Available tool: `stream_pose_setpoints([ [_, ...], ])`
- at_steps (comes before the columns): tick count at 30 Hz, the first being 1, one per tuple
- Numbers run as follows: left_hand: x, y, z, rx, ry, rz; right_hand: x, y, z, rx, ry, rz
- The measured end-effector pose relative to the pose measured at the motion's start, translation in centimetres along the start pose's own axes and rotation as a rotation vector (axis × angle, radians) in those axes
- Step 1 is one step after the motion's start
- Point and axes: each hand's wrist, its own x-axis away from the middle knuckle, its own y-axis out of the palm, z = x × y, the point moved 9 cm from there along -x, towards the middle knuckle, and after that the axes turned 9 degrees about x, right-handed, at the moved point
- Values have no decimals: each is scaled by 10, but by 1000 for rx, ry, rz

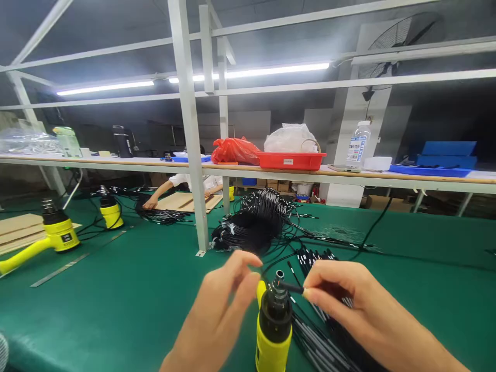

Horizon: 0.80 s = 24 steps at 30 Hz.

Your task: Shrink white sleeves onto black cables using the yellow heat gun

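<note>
A yellow and black heat gun (274,330) stands upright in front of me, its metal nozzle pointing up. My right hand (341,292) pinches a thin black cable (292,288), whose end lies across the nozzle. Left of the nozzle is my left hand (220,305), slightly blurred, with thumb and forefinger curved and a gap between them; nothing shows in it. Beneath and beside my right hand lies a bundle of black cables (320,341) with grey and white sections.
Coiled black cables (248,230) are heaped by a white post (191,155) on the green table (135,294). More heat guns (62,232) and a metal ruler (60,269) lie left. A co-worker's hand (150,202) touches cables across the table. Above, a shelf (240,169) carries a red tray (292,161).
</note>
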Motion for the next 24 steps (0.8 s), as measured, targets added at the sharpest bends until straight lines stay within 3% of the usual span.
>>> stream_pose_setpoints([
  [3, 1, 18, 16, -137, 48, -120, -1, 13, -13, 18, -31, -60],
  [5, 0, 26, 15, -190, 20, -167, -3, 18, -14, 15, -32, -83],
  [13, -4, 28, -18, 53, -127, -146, 6, 37, 20, -118, 28, -322],
  [17, -4, 30, -26, 131, -139, -154, 4, 29, 28, -33, 30, -193],
  [24, -7, 29, -27, 81, -132, -128, -11, 24, 15, 31, 54, -64],
])
